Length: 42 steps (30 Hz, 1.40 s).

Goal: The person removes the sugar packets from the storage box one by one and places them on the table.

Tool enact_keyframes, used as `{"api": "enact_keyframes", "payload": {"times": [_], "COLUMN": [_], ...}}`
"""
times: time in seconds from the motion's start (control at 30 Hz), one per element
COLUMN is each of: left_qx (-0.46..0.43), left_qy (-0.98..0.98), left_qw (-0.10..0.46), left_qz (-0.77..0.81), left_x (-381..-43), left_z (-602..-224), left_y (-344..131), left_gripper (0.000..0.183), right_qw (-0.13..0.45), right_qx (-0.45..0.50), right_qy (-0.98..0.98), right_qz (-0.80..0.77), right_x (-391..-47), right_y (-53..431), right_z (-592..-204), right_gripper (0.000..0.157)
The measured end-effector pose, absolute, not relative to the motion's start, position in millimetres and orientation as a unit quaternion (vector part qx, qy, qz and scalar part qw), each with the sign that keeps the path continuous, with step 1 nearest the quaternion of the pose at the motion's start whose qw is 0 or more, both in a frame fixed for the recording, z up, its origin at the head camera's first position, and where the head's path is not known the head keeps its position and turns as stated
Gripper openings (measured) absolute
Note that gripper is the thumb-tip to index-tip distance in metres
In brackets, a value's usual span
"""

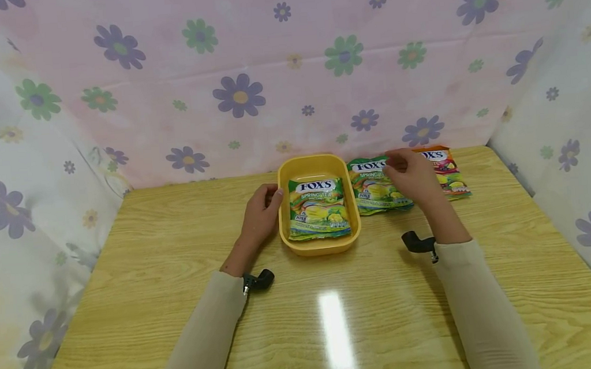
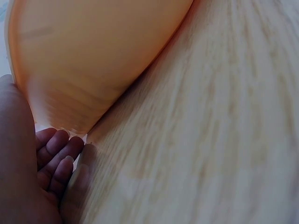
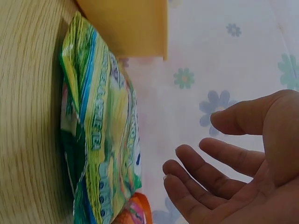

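Some packets (image 1: 371, 187) hide partly behind the right hand (image 1: 413, 176), fingers parted, while the left hand (image 1: 259, 215) grips the yellow tray (image 1: 322, 248)

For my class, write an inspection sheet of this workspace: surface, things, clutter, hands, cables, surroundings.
Surface: wood-grain table, with a glare patch nearer the person.
Job's things: yellow tub, inner green pack lying in it; outer green pack right of the tub; red pack farther right, partly hidden.
Clutter: nothing seen.
Hands: left hand holds the tub's left side; right hand, holding nothing, is above the packs.
Cables: nothing seen.
Surroundings: flowered cloth behind and both sides.
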State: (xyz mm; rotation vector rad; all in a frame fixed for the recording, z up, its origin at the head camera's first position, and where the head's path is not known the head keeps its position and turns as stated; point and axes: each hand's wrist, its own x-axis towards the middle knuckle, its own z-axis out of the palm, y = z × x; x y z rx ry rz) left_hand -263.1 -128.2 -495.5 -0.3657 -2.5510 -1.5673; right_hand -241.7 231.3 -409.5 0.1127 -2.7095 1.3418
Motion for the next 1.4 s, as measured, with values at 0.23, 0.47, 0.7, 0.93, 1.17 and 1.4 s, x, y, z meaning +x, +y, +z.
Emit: {"api": "enact_keyframes", "payload": {"times": [0.23, 0.47, 0.7, 0.93, 1.17, 1.4], "left_qx": [-0.12, -0.122, -0.119, -0.116, -0.117, -0.116], "left_qy": [-0.844, -0.843, -0.839, -0.84, -0.839, -0.839], "left_qw": [0.06, 0.061, 0.062, 0.065, 0.067, 0.068], "left_qz": [-0.519, -0.52, -0.528, -0.527, -0.527, -0.527], "left_x": [-262, -261, -260, -262, -262, -262], "left_z": [-492, -493, -491, -493, -494, -493], "left_y": [-128, -128, -128, -128, -127, -125], "left_gripper": [0.043, 0.043, 0.042, 0.041, 0.041, 0.042], "right_qw": [0.041, 0.035, 0.027, 0.011, 0.003, 0.01], "right_qx": [0.066, 0.073, 0.087, 0.099, 0.125, 0.155], "right_qy": [-0.883, -0.882, -0.885, -0.889, -0.882, -0.879], "right_qz": [0.463, 0.463, 0.456, 0.447, 0.454, 0.451], "right_x": [-242, -239, -234, -232, -230, -226], "right_y": [227, 221, 210, 197, 187, 176], "right_z": [-407, -405, -397, -393, -396, -395], "right_gripper": [0.043, 0.043, 0.043, 0.043, 0.043, 0.041]}}
